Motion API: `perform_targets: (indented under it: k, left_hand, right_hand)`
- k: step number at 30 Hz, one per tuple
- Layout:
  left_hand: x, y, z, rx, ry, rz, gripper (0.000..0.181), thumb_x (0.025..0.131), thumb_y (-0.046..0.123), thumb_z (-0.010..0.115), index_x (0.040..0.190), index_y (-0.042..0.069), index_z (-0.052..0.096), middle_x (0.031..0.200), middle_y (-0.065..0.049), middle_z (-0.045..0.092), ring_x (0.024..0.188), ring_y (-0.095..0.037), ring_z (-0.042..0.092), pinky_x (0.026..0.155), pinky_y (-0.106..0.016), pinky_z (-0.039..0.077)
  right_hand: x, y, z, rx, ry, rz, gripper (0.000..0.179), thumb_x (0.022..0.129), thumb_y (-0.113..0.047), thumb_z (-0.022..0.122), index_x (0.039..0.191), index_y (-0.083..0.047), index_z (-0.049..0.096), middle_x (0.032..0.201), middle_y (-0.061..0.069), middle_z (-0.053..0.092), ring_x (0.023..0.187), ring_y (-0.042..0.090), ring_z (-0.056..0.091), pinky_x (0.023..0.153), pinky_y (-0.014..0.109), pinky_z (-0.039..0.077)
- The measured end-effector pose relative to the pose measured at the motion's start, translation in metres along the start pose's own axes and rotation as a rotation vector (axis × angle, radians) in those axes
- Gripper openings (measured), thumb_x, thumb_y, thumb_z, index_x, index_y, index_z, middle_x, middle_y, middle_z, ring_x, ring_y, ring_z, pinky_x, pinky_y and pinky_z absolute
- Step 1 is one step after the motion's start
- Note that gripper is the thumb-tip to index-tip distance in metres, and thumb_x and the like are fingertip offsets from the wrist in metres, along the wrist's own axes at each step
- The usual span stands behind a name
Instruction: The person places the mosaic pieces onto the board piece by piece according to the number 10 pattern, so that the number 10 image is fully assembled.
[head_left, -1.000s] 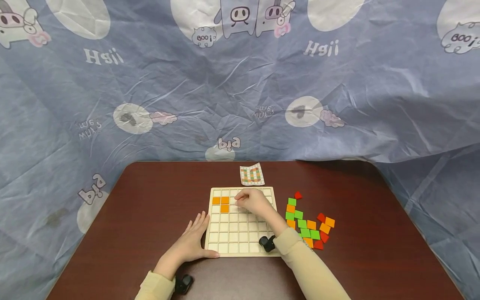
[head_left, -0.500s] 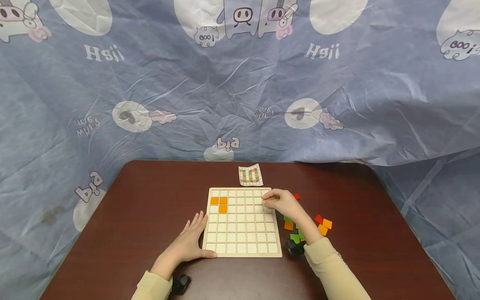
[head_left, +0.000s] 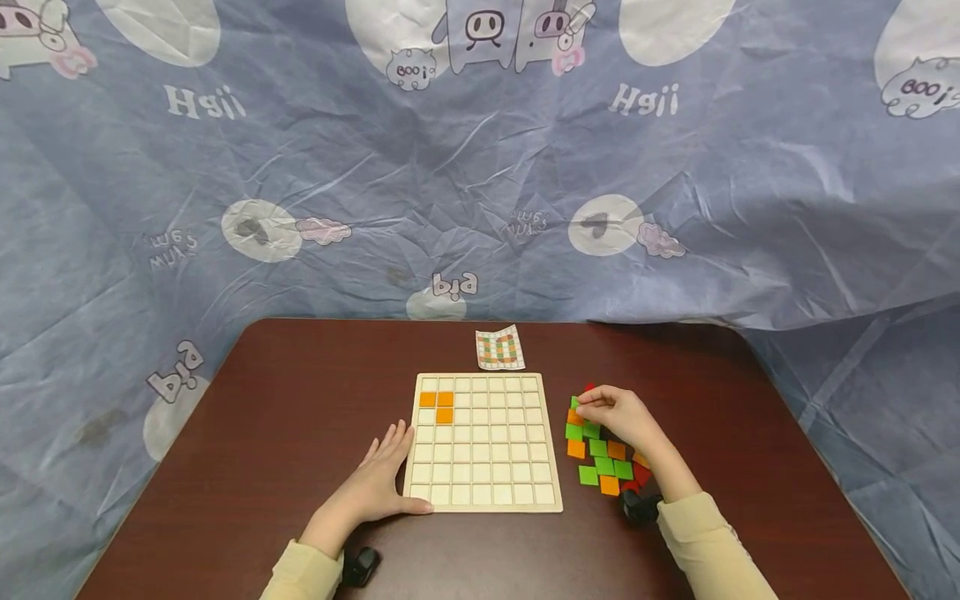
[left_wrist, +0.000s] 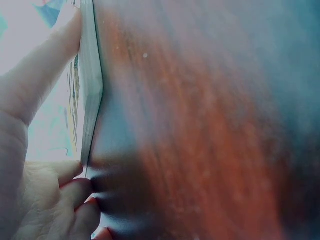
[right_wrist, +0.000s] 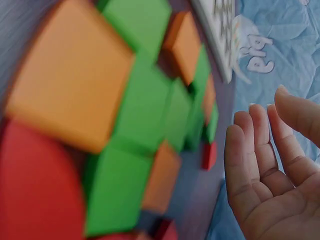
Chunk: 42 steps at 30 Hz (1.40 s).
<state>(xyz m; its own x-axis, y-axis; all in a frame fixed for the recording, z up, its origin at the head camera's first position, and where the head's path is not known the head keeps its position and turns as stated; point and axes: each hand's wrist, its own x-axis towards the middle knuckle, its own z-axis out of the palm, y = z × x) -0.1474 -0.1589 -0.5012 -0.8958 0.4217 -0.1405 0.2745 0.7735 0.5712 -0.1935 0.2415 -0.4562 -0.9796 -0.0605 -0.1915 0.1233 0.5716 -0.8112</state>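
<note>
A cream grid board [head_left: 495, 473] lies flat on the table, with 3 orange square tiles [head_left: 445, 415] set in cells near its far left corner. My left hand [head_left: 375, 483] rests against the board's left side, fingers spread and thumb at the near left corner. In the left wrist view, the thumb [left_wrist: 47, 62] lies along the board's edge [left_wrist: 90, 85]. Right of the board, my right hand [head_left: 626, 421] hovers over loose green tiles [head_left: 603, 467] and orange tiles [head_left: 610, 485]. The right wrist view shows its fingers [right_wrist: 260, 150] slightly bent, thumb apart, holding nothing.
A small paper card [head_left: 500, 348] with a coloured grid pattern lies beyond the board. Red pieces [head_left: 641, 474] lie among the loose tiles, partly hidden by the right arm. A blue printed cloth [head_left: 450, 192] hangs behind the dark brown table [head_left: 300, 400].
My right hand has moved right from above the board to the loose tiles. The left hand stays at the board's side, and the same 3 orange tiles remain on the board.
</note>
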Motion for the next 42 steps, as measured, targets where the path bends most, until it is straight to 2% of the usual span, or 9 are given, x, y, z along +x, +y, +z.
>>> perform_targets:
  k: [8,13,21,34,42]
  left_hand:
    - [0.0,0.001,-0.001,0.002,0.006,0.004,0.125,0.066,0.058,0.085,0.156,-0.001,0.02,0.164,-0.022,0.01,0.153,-0.036,0.008,0.122,-0.058,0.009]
    - [0.001,0.0,0.0,0.003,0.001,0.003,0.125,0.067,0.058,0.084,0.156,0.0,0.019,0.164,-0.022,0.009,0.153,-0.036,0.008,0.122,-0.058,0.009]
    - [0.0,0.002,-0.001,0.005,0.008,0.001,0.124,0.067,0.056,0.085,0.156,-0.001,0.021,0.163,-0.022,0.011,0.153,-0.037,0.009,0.122,-0.058,0.01]
    - [-0.001,0.003,-0.002,-0.002,0.003,0.006,0.123,0.068,0.055,0.085,0.156,-0.002,0.02,0.163,-0.023,0.01,0.153,-0.038,0.009,0.122,-0.059,0.01]
    - [-0.001,0.002,-0.002,-0.006,0.006,0.009,0.122,0.068,0.053,0.086,0.155,-0.002,0.02,0.163,-0.023,0.011,0.152,-0.038,0.011,0.122,-0.059,0.011]
  right_hand:
    - [-0.006,0.018,-0.005,-0.032,0.022,0.001,0.03,0.091,-0.017,0.071,0.113,0.003,0.067,0.105,0.017,0.072,0.09,0.024,0.069,0.082,0.038,0.057]
    - [-0.005,0.026,-0.001,-0.117,0.015,0.027,0.032,0.087,-0.019,0.076,0.112,0.0,0.068,0.106,0.015,0.07,0.089,0.021,0.066,0.075,0.032,0.055]
    - [-0.002,0.026,0.004,-0.227,0.024,0.009,0.032,0.08,-0.016,0.081,0.106,-0.002,0.069,0.1,0.012,0.065,0.089,0.022,0.058,0.076,0.034,0.052]
    - [0.0,0.023,0.005,-0.255,0.015,0.063,0.032,0.08,-0.017,0.081,0.104,-0.003,0.066,0.096,0.01,0.061,0.085,0.022,0.055,0.07,0.032,0.049]
    - [-0.003,0.023,0.004,-0.234,0.029,0.059,0.025,0.081,-0.018,0.081,0.099,-0.006,0.068,0.089,0.006,0.064,0.079,0.019,0.056,0.064,0.029,0.047]
